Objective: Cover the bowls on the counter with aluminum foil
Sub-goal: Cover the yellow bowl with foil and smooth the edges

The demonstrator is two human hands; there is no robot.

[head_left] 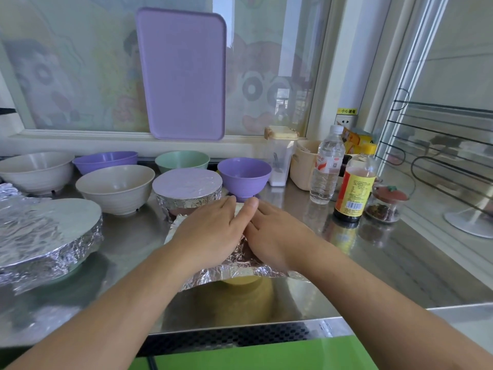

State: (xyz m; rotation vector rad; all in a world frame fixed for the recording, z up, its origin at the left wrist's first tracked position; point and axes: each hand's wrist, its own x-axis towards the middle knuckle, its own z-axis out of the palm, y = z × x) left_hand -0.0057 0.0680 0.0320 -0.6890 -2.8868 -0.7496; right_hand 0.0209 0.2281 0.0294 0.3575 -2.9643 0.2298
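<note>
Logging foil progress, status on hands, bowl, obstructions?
Left hand and right hand flat, pressing foil sheet over yellow bowl. Edges not yet folded down. Wrapped bowl close behind; nothing blocking.

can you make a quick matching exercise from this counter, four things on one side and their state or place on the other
Things:
1. yellow bowl
2. purple bowl beside the hands
3. lilac plastic tray
4. foil-wrapped bowl behind the hands

States:
A. leaning upright against the window
B. fully covered, foil folded down its sides
C. open, no foil
D. under loose foil that both hands press on

Pairs: 1-D, 2-C, 3-A, 4-B
</note>
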